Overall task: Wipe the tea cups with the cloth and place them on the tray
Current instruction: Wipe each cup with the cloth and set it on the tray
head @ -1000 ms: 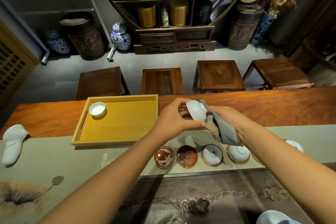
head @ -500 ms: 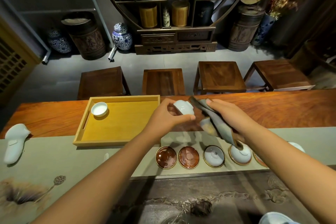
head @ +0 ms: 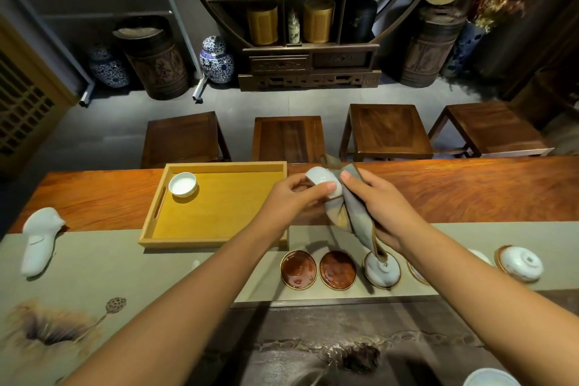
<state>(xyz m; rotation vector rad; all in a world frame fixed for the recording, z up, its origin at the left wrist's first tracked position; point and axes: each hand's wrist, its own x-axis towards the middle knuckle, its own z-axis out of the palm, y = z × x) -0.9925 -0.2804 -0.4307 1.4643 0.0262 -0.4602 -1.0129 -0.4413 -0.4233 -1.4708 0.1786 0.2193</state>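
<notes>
My left hand grips a small white tea cup above the table, just right of the yellow wooden tray. My right hand holds a grey cloth pressed against the cup's right side; the cloth's tail hangs down to an upturned white cup. One white cup stands upright in the tray's far left corner. Near the table's front edge lie two brown glazed saucers. Another upturned white cup rests on a saucer at the right.
A white ceramic piece lies on the grey runner at the far left. Wooden stools stand beyond the table's far edge. A dark carved tea board fills the near side, with a white rim at the bottom right.
The cup and cloth were apart half a second ago; now the cloth is pressed against the cup again. Both hands shifted slightly with the cup held over the table.
</notes>
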